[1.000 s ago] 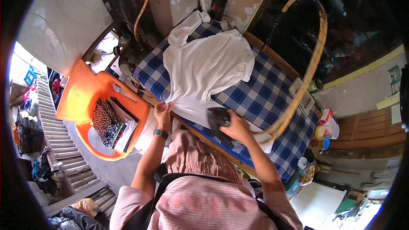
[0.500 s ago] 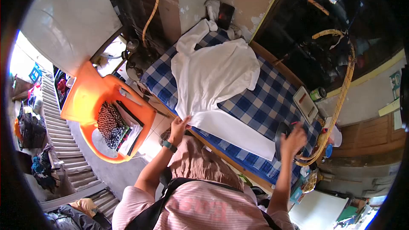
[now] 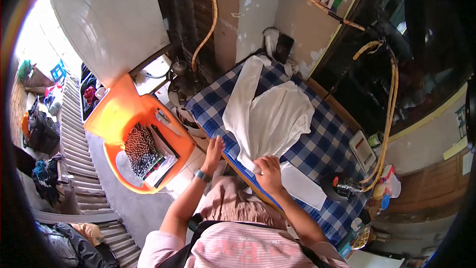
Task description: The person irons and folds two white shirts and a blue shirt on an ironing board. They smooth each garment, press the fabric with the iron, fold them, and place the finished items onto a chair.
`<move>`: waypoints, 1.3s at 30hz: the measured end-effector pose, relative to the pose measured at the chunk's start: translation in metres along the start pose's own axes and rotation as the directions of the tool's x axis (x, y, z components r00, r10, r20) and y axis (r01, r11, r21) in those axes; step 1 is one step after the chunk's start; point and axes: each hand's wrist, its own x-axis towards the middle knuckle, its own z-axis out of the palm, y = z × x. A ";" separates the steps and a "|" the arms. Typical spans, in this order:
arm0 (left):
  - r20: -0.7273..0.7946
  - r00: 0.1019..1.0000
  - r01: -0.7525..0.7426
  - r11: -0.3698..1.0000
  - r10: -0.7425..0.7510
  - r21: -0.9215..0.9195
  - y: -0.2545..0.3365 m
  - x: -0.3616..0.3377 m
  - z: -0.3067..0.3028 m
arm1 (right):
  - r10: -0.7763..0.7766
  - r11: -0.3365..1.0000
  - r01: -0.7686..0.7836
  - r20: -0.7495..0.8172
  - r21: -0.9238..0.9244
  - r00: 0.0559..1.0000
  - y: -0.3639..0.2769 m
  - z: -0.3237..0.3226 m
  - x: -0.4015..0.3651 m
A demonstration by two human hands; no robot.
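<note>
A white garment (image 3: 277, 114) lies spread and wrinkled on a blue checked cloth (image 3: 322, 136), one sleeve stretched toward the far corner. My right hand (image 3: 269, 172) grips the garment's near end, its fingers curled over the fabric. Beside the near edge of the padded surface, my left hand (image 3: 214, 154) is raised with fingers extended, holding nothing. A flat white piece (image 3: 303, 186) lies to the right of my right hand. Further right, an iron (image 3: 337, 186) with a dark base rests on the checked cloth, its cord running upward.
An orange chair (image 3: 186, 151) holding folded clothes (image 3: 144, 151) stands at the left. A white tray (image 3: 363, 151) sits at the cloth's right end, near a jar. A tan cord (image 3: 391, 104) hangs on the right. Bottles and bags stand beyond the right end.
My right hand has left the iron and moved left onto the garment. My left hand has let go of the fabric. The garment's near part has shifted and bunched, and the view has tilted.
</note>
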 end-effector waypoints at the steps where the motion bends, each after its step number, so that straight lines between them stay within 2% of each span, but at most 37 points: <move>1: 0.016 0.998 0.060 0.965 -0.058 -0.253 0.000 0.014 0.009 | -0.003 1.000 0.003 0.030 0.008 1.000 0.000 -0.010 0.003; 2: 0.053 0.993 0.120 0.866 -0.108 -0.486 0.001 0.029 0.016 | -0.004 1.000 0.003 0.056 0.014 0.998 0.000 -0.020 0.006; 3: 0.063 0.993 0.116 0.866 -0.098 -0.486 0.006 0.042 0.023 | 0.010 1.000 -0.011 0.046 0.011 0.999 -0.002 -0.028 0.007; 5: 0.225 0.966 0.243 0.749 -0.129 -0.616 0.010 0.066 0.038 | 0.040 0.998 -0.041 0.025 0.040 0.999 -0.003 -0.041 0.005; 6: 0.242 0.962 0.249 0.753 -0.123 -0.609 -0.002 0.085 0.043 | 0.072 0.994 -0.073 0.015 0.081 0.997 -0.003 -0.047 0.003; 7: 0.369 0.900 0.414 0.717 -0.231 -0.561 -0.020 0.110 0.047 | 0.063 0.998 -0.062 -0.061 0.031 0.996 -0.002 -0.054 0.000; 8: 0.485 0.808 0.568 0.665 -0.336 -0.485 -0.029 0.124 0.052 | 0.095 0.995 -0.092 -0.070 0.042 0.993 -0.006 -0.073 0.002; 9: 0.520 0.827 0.487 0.732 -0.212 -0.476 0.023 0.091 0.072 | 0.142 0.990 -0.143 -0.118 -0.003 0.983 -0.006 -0.090 0.003; 10: 0.542 0.812 0.498 0.740 -0.216 -0.452 0.050 0.085 0.079 | 0.188 0.979 -0.199 -0.168 -0.045 0.968 -0.004 -0.107 0.001; 12: 0.562 0.827 0.431 0.636 0.005 -0.640 0.095 0.083 0.095 | 0.312 0.921 -0.359 -0.267 -0.148 0.912 0.003 -0.147 -0.008; 14: 0.569 0.786 0.321 0.627 0.241 -0.710 0.188 0.046 0.108 | 0.494 0.843 -0.538 -0.411 0.011 0.766 -0.028 -0.197 -0.003; 16: 0.528 0.760 0.165 0.674 0.378 -0.720 0.245 0.036 0.118 | 0.146 0.885 -0.384 -0.626 -0.262 0.766 -0.037 -0.233 0.000; 18: 0.495 0.718 -0.130 0.793 0.490 -0.595 0.295 0.026 0.134 | 0.261 0.785 -0.574 -0.717 -0.233 0.647 -0.027 -0.258 -0.002; 20: 0.480 0.541 -0.224 0.668 0.691 -0.710 0.329 0.023 0.145 | 0.357 0.750 -0.658 -0.800 -0.062 0.482 -0.025 -0.278 -0.004; 21: 0.427 0.534 -0.286 0.631 0.730 -0.721 0.347 0.004 0.157 | 0.188 0.768 -0.606 -0.833 -0.206 0.521 -0.040 -0.288 0.000; 22: 0.439 0.522 -0.271 0.630 0.731 -0.728 0.354 0.000 0.169 | 0.050 0.889 -0.416 -0.863 -0.191 0.503 -0.044 -0.292 0.005; 24: 0.395 0.509 -0.479 0.632 0.765 -0.609 0.365 -0.003 0.193 | 0.071 0.833 -0.489 -0.825 -0.260 0.560 -0.048 -0.303 0.006; 25: 0.484 0.611 -0.291 0.746 0.626 -0.598 0.373 -0.011 0.209 | 0.187 0.790 -0.596 -0.868 -0.145 0.460 -0.033 -0.304 -0.001; 26: 0.536 0.588 -0.504 0.793 0.605 -0.342 0.368 0.014 0.224 | 0.292 0.729 -0.684 -0.893 -0.024 0.343 -0.017 -0.302 -0.008; 28: 0.624 0.544 -0.345 0.828 0.561 -0.443 0.365 0.021 0.257 | 0.251 0.710 -0.702 -0.915 -0.048 0.316 -0.019 -0.300 0.003; 29: 0.656 0.492 -0.326 0.820 0.572 -0.471 0.365 0.027 0.269 | 0.096 0.707 -0.687 -0.941 -0.165 0.325 -0.020 -0.299 0.005; 30: 0.670 0.479 -0.309 0.823 0.568 -0.477 0.370 0.029 0.278 | -0.057 0.684 -0.674 -0.942 -0.279 0.332 -0.024 -0.297 0.010; 31: 0.689 0.461 -0.237 0.826 0.559 -0.512 0.373 0.031 0.285 | -0.036 0.724 -0.650 -0.953 -0.232 0.300 -0.035 -0.295 0.017; 32: 0.708 0.443 -0.161 0.825 0.550 -0.541 0.377 0.033 0.292 | -0.044 0.706 -0.667 -0.955 -0.238 0.294 -0.042 -0.290 0.020; 34: 0.723 0.390 -0.155 0.815 0.570 -0.559 0.389 0.032 0.294 | -0.087 0.621 -0.772 -0.991 -0.137 0.105 -0.054 -0.279 0.025; 35: 0.723 0.392 -0.114 0.810 0.569 -0.576 0.395 0.032 0.291 | -0.247 0.637 -0.715 -0.955 -0.288 0.164 -0.057 -0.271 0.034; 36: 0.722 0.396 -0.075 0.803 0.568 -0.591 0.399 0.032 0.287 | -0.253 0.623 -0.725 -0.953 -0.294 0.169 -0.056 -0.261 0.033; 38: 0.735 0.382 -0.032 0.803 0.560 -0.595 0.402 0.044 0.273 | -0.391 0.465 -0.749 -0.869 -0.471 0.304 -0.056 -0.234 0.022; 39: 0.727 0.418 -0.049 0.812 0.545 -0.581 0.402 0.051 0.263 | -0.399 0.531 -0.722 -0.883 -0.444 0.249 -0.061 -0.218 0.028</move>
